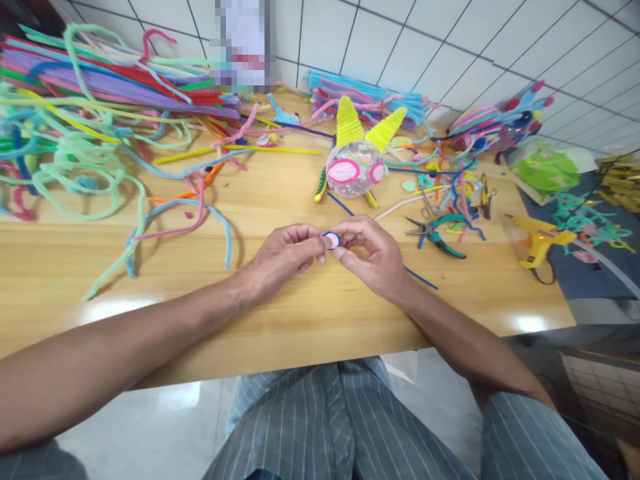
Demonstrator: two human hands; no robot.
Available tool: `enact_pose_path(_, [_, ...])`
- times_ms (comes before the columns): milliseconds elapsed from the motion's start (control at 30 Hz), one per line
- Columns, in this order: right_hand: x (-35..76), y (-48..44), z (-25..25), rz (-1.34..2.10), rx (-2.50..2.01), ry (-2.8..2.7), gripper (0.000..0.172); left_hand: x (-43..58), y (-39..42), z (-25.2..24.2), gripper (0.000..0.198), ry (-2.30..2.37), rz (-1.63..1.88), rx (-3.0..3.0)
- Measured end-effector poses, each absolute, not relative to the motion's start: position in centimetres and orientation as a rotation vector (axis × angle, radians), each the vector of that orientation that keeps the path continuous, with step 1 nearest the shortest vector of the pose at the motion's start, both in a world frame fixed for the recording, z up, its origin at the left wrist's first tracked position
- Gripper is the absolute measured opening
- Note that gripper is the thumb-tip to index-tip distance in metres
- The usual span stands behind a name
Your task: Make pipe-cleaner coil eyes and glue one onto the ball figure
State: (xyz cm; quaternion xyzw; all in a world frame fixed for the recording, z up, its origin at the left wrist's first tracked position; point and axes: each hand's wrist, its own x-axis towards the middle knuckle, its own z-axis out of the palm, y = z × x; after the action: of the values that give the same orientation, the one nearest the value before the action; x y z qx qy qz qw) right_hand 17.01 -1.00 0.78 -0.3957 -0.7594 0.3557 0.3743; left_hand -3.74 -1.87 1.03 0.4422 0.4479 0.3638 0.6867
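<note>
Both my hands meet over the middle of the wooden table (150, 293). My left hand (283, 257) and my right hand (373, 257) pinch a small round disc (331, 240), pale in the centre with a dark blue pipe-cleaner rim. A thin blue pipe cleaner (420, 279) trails from under my right hand toward the right. Just beyond the hands stands a round craft figure (356, 170) with pink oval eyes and two yellow pointed ears.
Heaps of coloured pipe cleaners (90, 100) cover the left and back of the table. Green-handled pliers (440, 237) and scissors (427, 207) lie right of my hands. A yellow glue gun (540, 240) lies near the right edge, by a dark mat (590, 273).
</note>
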Motion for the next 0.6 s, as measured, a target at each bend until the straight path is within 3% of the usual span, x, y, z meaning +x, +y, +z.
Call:
enact_pose_path(267, [16.8,-1.1,0.9,0.909,-1.009,-1.929,0.014,-3.5,-1.9,1.5,0.033,1.008,0.811,0.987])
enact_pose_path(600, [16.7,-0.8,0.9,0.81,-0.928,-2.003,0.015,-3.3,-1.7,2.2,0.03,1.022,0.768,0.916])
